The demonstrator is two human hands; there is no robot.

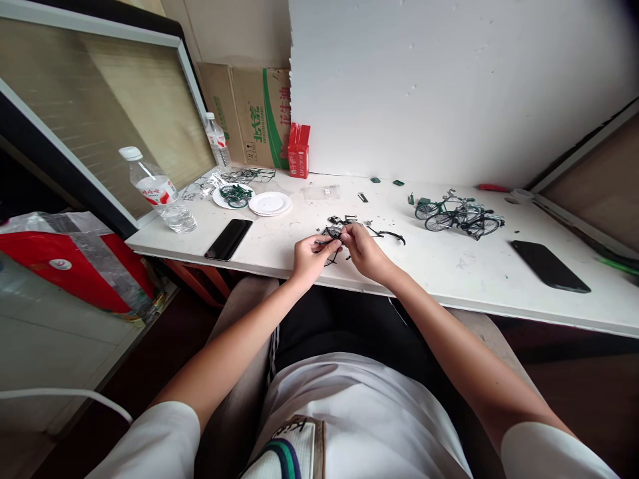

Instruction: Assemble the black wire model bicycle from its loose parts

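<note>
Near the table's front edge, both my hands meet over a small black model bicycle part [333,232] with a wheel. My left hand [312,257] pinches it from the left, thumb pointing inward. From the right, the fingers of my right hand [366,251] are closed on the same part; their tips partly hide it. Loose black model parts [344,219] lie just beyond my hands, and a curved black piece [394,235] is to the right of them. Below my fingers another dark wheel-like piece [330,261] shows in part.
Model bicycles [456,216] stand on the white table [399,273] at right, near a black phone [550,266]. Another phone [229,239], white plates [269,203], green parts [235,195] and a water bottle [158,193] are at left. A red box [299,152] stands behind.
</note>
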